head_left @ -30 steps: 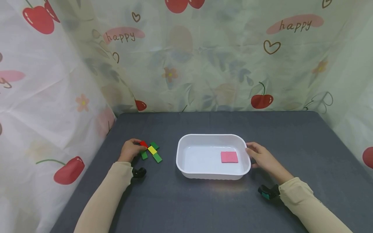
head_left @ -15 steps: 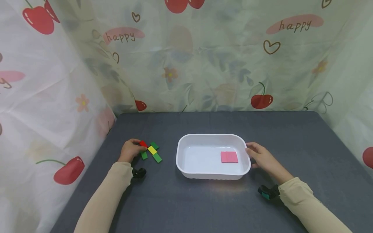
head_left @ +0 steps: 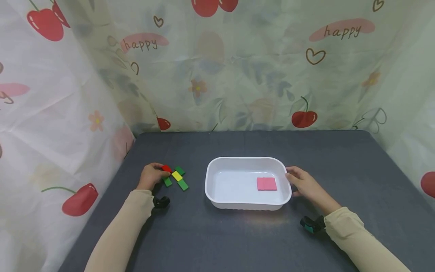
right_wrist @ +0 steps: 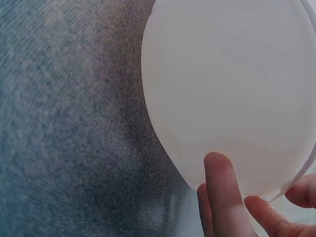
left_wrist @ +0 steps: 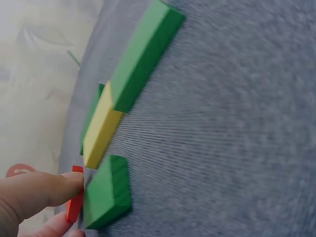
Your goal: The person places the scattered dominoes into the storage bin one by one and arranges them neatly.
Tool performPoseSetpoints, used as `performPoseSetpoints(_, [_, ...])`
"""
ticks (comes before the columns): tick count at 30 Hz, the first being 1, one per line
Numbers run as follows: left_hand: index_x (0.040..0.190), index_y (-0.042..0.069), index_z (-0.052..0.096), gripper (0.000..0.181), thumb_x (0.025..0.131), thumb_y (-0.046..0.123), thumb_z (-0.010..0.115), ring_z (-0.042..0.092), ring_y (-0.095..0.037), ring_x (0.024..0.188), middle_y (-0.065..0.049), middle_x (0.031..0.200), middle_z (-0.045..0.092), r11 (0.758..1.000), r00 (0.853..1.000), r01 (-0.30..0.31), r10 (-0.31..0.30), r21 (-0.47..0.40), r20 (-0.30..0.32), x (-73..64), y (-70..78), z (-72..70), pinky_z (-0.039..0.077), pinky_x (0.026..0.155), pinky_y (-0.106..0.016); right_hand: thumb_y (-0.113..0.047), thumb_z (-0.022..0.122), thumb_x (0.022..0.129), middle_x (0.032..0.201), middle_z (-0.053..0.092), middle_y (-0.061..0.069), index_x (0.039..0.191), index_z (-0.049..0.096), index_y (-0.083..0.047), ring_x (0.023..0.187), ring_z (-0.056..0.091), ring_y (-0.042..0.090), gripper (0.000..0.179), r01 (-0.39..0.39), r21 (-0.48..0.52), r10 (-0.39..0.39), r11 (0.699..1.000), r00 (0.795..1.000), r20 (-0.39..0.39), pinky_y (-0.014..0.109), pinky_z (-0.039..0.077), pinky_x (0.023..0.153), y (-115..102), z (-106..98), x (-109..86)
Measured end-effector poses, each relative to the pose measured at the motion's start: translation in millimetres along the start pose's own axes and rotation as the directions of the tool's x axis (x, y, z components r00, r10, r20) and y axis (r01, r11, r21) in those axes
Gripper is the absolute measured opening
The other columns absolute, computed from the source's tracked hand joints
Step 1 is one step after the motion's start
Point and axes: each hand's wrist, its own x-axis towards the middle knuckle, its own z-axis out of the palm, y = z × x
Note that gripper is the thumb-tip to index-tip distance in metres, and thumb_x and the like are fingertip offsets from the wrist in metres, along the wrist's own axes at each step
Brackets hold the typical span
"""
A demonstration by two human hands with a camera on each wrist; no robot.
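In the head view my left hand is at the left of the table, by a small cluster of coloured blocks. Its thumb and fingers pinch a red block, a thin piece in the left wrist view. Beside it lie a yellow block and several green blocks, end to end or side by side. My right hand holds the right end of a white plastic tray, thumb at the rim and fingers against the outer wall. A flat pink rectangle lies inside the tray.
A dark grey cloth covers the table. Patterned curtains with cherries and lettering hang behind it and at both sides. A black device is worn at the left wrist, another black device at the right.
The head view has shifted very slightly. Both hands, the blocks and the tray stay as they were.
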Motion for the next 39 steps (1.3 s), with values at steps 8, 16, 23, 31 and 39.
performPoseSetpoints(8, [0.132, -0.004, 0.050, 0.052, 0.086, 0.012, 0.070, 0.056, -0.032, 0.109, -0.023, 0.129, 0.053, 0.992, 0.996, -0.089, 0.090, -0.094, 0.006, -12.6, 12.4, -12.4, 0.047, 0.093, -0.043, -0.032, 0.043, 0.103, 0.144, 0.041, 0.029, 0.145, 0.033, 0.001, 0.123, 0.049, 0.045, 0.054, 0.000, 0.002, 0.000, 1.000, 1.000, 0.000, 0.043, 0.057, 0.077, 0.6, 0.0, 0.5])
performPoseSetpoints(16, [0.136, -0.001, 0.048, 0.057, 0.087, 0.014, 0.071, 0.058, -0.031, 0.112, -0.022, 0.128, 0.056, 0.959, 0.962, -0.231, 0.250, -0.166, 0.107, -42.6, 47.9, -8.9, 0.046, 0.099, -0.045, -0.032, 0.044, 0.103, 0.144, 0.041, 0.029, 0.144, 0.033, 0.000, 0.123, 0.049, 0.046, 0.054, 0.004, -0.009, -0.004, 1.000, 1.000, -0.003, 0.044, 0.057, 0.078, 0.5, -1.3, 0.3])
performPoseSetpoints(23, [0.133, 0.007, 0.054, 0.053, 0.085, 0.017, 0.075, 0.061, -0.027, 0.111, -0.014, 0.126, 0.061, 0.930, 0.923, -0.273, 0.325, -0.247, 0.205, -76.4, 81.5, 18.5, 0.045, 0.101, -0.045, -0.032, 0.043, 0.103, 0.144, 0.041, 0.029, 0.145, 0.033, 0.000, 0.123, 0.050, 0.045, 0.053, 0.002, -0.011, -0.002, 1.000, 1.000, -0.001, 0.044, 0.057, 0.078, -0.2, -0.6, -0.5])
performPoseSetpoints(31, [0.125, 0.010, 0.062, 0.051, 0.077, 0.011, 0.081, 0.066, -0.022, 0.101, -0.009, 0.116, 0.066, 0.915, 0.896, -0.315, 0.374, -0.251, 0.240, -105.8, 101.6, 65.0, 0.052, 0.092, -0.040, -0.032, 0.043, 0.103, 0.143, 0.042, 0.029, 0.144, 0.033, 0.001, 0.122, 0.050, 0.045, 0.054, 0.006, -0.006, -0.006, 1.000, 1.000, -0.003, 0.043, 0.057, 0.077, -0.1, -0.4, -0.8])
performPoseSetpoints(39, [0.119, 0.009, 0.065, 0.047, 0.075, 0.012, 0.082, 0.068, -0.019, 0.092, -0.007, 0.112, 0.067, 0.900, 0.832, -0.351, 0.427, -0.260, 0.353, -114.1, 104.2, 103.9, 0.056, 0.082, -0.033, -0.032, 0.043, 0.103, 0.144, 0.041, 0.029, 0.145, 0.033, 0.000, 0.123, 0.049, 0.045, 0.053, -0.006, -0.004, 0.006, 1.000, 1.000, 0.008, 0.044, 0.057, 0.079, -0.4, -0.9, -0.5])
